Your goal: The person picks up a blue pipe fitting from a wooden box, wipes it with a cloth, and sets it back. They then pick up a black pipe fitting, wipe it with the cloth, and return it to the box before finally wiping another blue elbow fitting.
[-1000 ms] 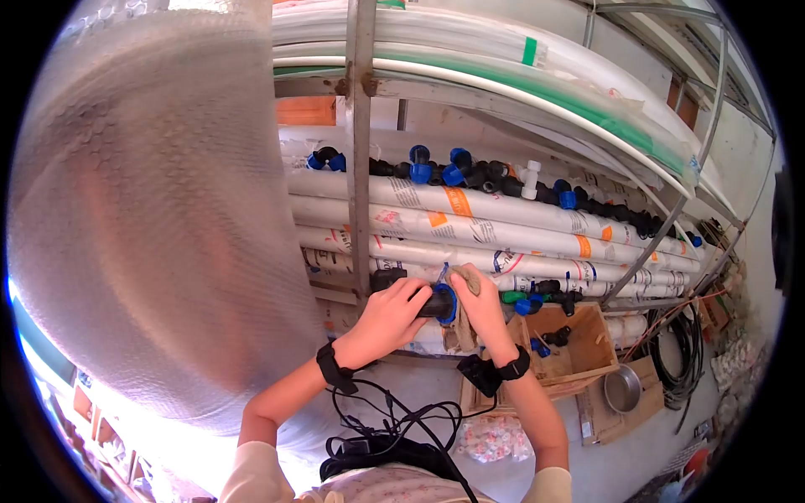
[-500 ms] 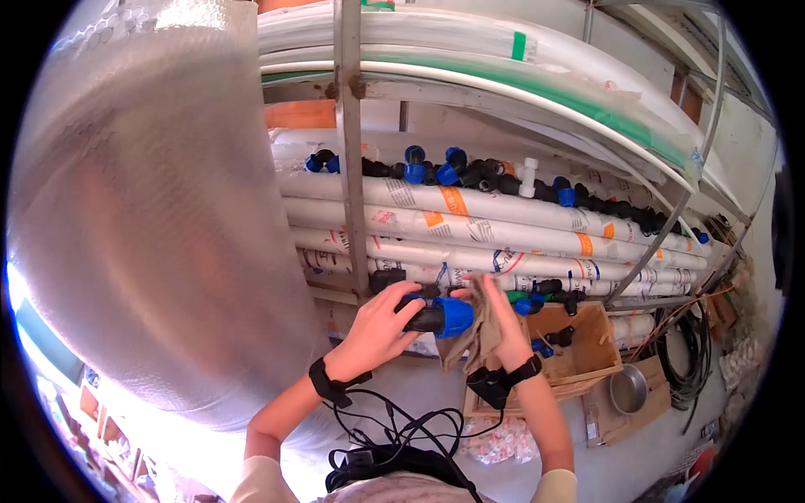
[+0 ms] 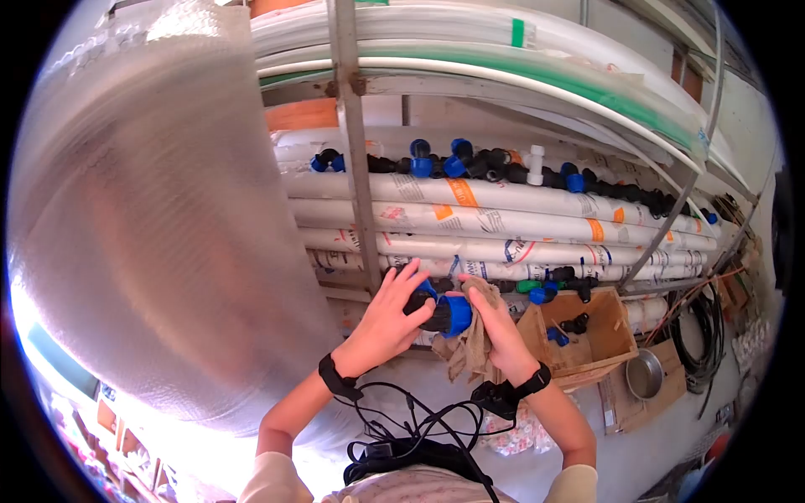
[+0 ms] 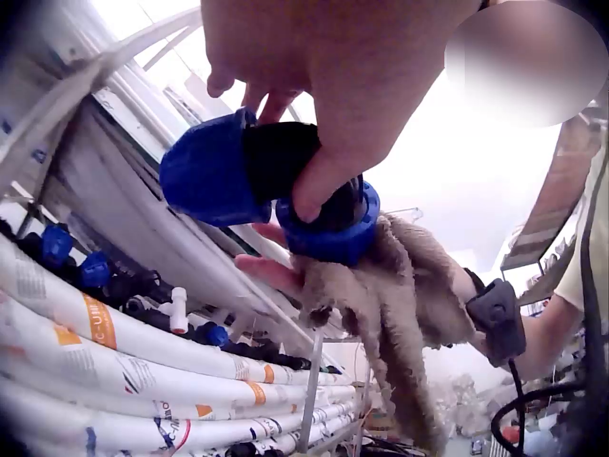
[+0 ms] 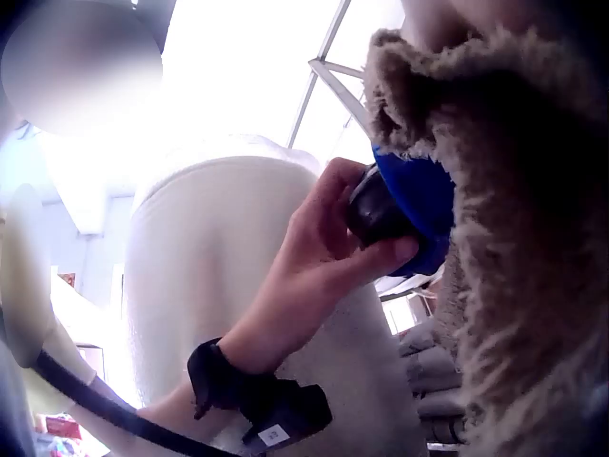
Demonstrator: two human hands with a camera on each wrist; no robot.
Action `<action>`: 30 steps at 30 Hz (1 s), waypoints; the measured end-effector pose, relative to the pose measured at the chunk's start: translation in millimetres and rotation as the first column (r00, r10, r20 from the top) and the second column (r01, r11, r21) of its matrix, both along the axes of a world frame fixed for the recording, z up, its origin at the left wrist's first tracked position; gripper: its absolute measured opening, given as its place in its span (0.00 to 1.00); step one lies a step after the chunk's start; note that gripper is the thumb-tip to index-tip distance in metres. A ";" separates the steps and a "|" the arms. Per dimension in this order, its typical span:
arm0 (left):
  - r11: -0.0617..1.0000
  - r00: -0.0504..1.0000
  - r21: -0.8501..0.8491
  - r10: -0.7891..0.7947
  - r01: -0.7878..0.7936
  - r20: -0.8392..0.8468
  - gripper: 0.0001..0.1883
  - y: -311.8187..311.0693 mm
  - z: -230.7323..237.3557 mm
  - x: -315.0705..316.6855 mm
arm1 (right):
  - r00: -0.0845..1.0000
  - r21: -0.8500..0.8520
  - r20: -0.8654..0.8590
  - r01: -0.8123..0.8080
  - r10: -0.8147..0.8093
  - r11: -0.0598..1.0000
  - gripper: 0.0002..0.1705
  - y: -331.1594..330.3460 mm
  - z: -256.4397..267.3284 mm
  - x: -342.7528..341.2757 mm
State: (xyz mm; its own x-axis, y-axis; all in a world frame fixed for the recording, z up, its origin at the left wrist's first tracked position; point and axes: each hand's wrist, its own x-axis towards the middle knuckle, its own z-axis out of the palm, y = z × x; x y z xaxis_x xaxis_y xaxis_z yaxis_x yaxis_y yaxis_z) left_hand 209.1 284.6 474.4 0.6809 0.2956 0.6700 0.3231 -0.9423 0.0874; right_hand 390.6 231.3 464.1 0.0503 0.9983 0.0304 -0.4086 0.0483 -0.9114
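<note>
My left hand [image 3: 381, 323] grips the black body of an elbow pipe fitting [image 4: 281, 157], thumb on the near side. Blue nuts cap both ends; one nut [image 4: 211, 171] points left in the left wrist view, and the other [image 3: 455, 317] faces my right hand. A fuzzy beige cloth [image 3: 465, 356] lies in my right hand [image 3: 503, 335], against the end of that blue nut, its loose folds hanging below. Right fingers [image 4: 271, 271] reach out past the cloth behind the nut. In the right wrist view the cloth hides most of the right hand.
A large bubble-wrap roll [image 3: 168, 235] stands at left. Ahead, a metal rack [image 3: 348, 134] holds wrapped white pipes [image 3: 537, 222] with black and blue fittings along them. A wooden box [image 3: 599, 348] with fittings, a metal bowl [image 3: 644, 375] and coiled black hose [image 3: 703, 352] lie at right.
The right hand, wrapped round the nut with the cloth earlier, moved off to the nut's end, and the cloth hangs lower. The left fingers have spread and lifted on the fitting.
</note>
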 end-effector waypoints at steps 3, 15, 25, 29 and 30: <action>0.997 0.997 0.050 -0.063 0.065 -0.042 0.21 1.4 -3.8 12.1 | 0.997 0.012 0.028 0.069 -0.070 0.998 0.17 -8.4 2.3 9.0; 0.899 0.992 -0.420 -0.100 0.124 0.077 0.39 4.7 -15.5 22.6 | 0.865 0.333 0.305 0.295 -0.398 0.896 0.11 -16.0 -5.6 26.4; 0.445 0.881 -0.764 -0.161 0.467 0.445 0.31 13.5 -18.9 23.9 | 0.573 0.663 0.629 -0.043 -0.525 0.748 0.14 -34.1 4.9 21.2; 0.432 0.881 -0.782 -0.076 0.450 0.466 0.26 12.0 -28.8 23.0 | 0.575 0.665 0.618 -0.020 -0.536 0.746 0.12 -26.6 2.7 18.1; 0.483 0.876 -0.759 -0.036 0.436 0.481 0.27 11.0 -28.2 23.5 | 0.582 0.648 0.619 0.001 -0.527 0.762 0.12 -23.9 1.8 18.9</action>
State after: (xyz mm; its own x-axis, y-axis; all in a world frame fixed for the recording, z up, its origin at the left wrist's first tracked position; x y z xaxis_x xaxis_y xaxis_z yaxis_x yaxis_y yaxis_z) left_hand 232.5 295.7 446.2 0.5885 0.7044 0.3969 -0.1460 -0.3902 0.9091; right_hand 409.5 207.4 465.9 0.0057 0.7223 0.6915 0.5031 0.5956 -0.6262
